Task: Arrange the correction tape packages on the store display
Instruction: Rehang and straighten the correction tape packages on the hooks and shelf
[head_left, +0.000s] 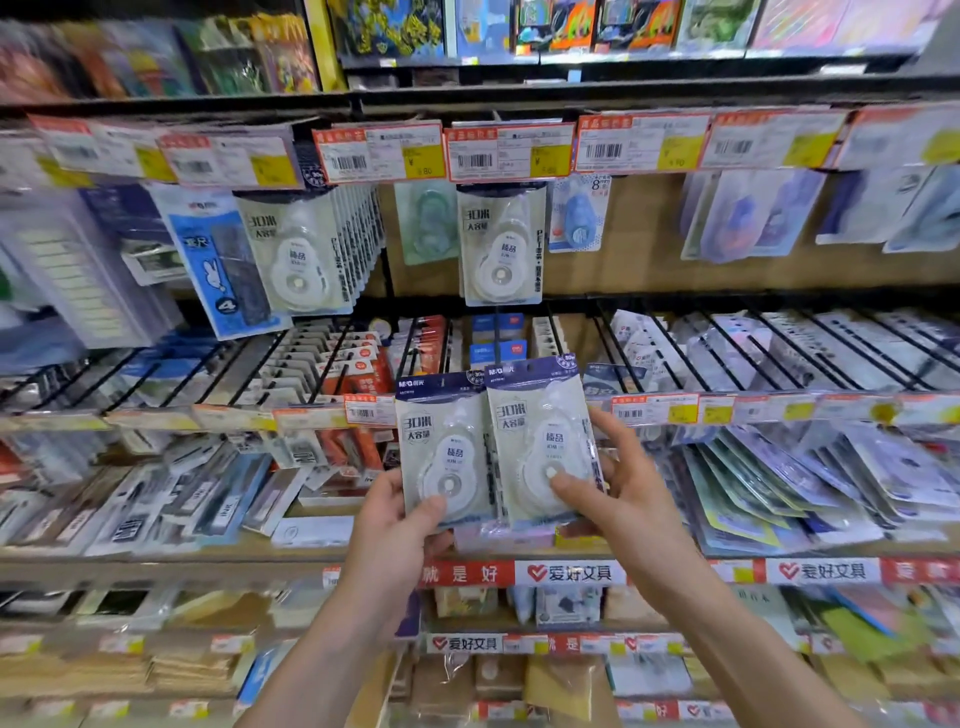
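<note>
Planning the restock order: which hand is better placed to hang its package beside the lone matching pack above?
Probably the right hand: its white-and-navy plastic correction tape package is held higher, its top closer under the lone hanging white pack than the matching package in the left hand.

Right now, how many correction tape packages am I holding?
2: left package in the left hand, right package in the right hand, side by side; more may hide behind.

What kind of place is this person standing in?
Most likely a stationery shop aisle. Barcoded price tags line the shelf rails, correction tape packs hang below them, and the left hand holds the left package, the right hand the right package.
</note>
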